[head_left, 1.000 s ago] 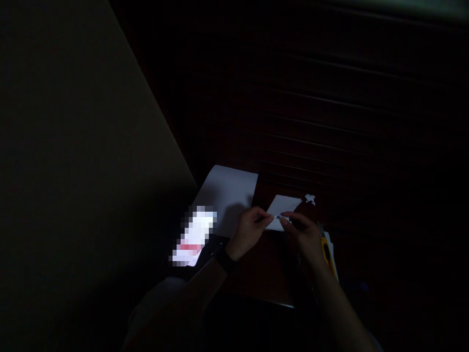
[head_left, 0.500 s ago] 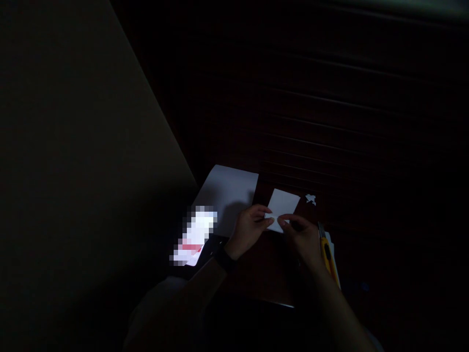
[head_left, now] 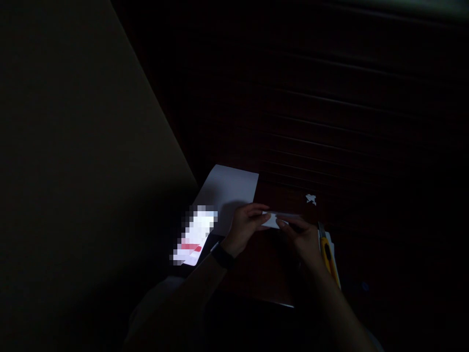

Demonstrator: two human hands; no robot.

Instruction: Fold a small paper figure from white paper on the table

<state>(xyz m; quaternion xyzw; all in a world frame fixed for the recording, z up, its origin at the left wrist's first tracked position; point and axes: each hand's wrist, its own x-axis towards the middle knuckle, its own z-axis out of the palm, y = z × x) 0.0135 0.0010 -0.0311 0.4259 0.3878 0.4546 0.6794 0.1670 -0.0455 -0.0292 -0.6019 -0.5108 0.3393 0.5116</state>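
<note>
Between my two hands is a small piece of white paper (head_left: 271, 221), seen nearly edge-on as a narrow strip. My left hand (head_left: 246, 226), with a dark band on its wrist, pinches the paper's left end between thumb and fingers. At the other end my right hand (head_left: 301, 237) grips it, thumb on the near face. The fingers cover part of the paper. Just right of my right hand lies a yellow utility knife (head_left: 327, 254), its blade pointing away from me.
A larger white sheet (head_left: 234, 188) lies at the back left of the dark table (head_left: 256, 278). In front of it glows a lit, blurred-out screen (head_left: 196, 237). Small white paper scraps (head_left: 310, 199) sit at the back right. More white paper (head_left: 331, 244) lies under the knife.
The white paper's upper part, standing up behind my fingers before, has tipped down, so only a narrow strip shows. My hands have stayed at nearly the same place.
</note>
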